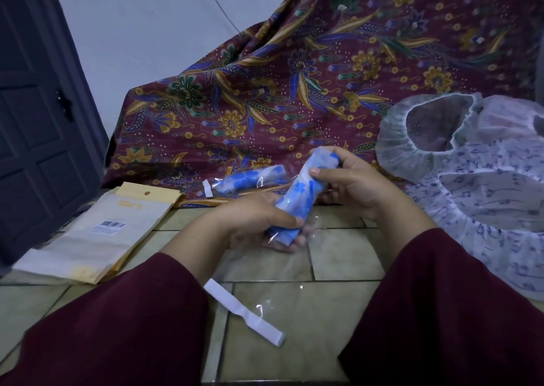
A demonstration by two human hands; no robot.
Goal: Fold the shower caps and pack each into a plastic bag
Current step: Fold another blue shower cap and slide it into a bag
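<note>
A rolled blue shower cap with flower print (303, 193) is held slantwise above the tiled floor. My left hand (259, 223) grips its lower end, where a clear plastic bag (282, 274) hangs down with its white adhesive strip (244, 312) near my knees. My right hand (353, 185) grips the roll's upper end, thumb across it. A second rolled blue cap in a clear bag (250, 179) lies behind on the batik cloth.
Several loose white and blue-printed shower caps (471, 173) are heaped at the right. A stack of paper envelopes (97, 235) lies at the left beside a dark door (38, 120). Patterned maroon batik cloth (294, 76) drapes the back.
</note>
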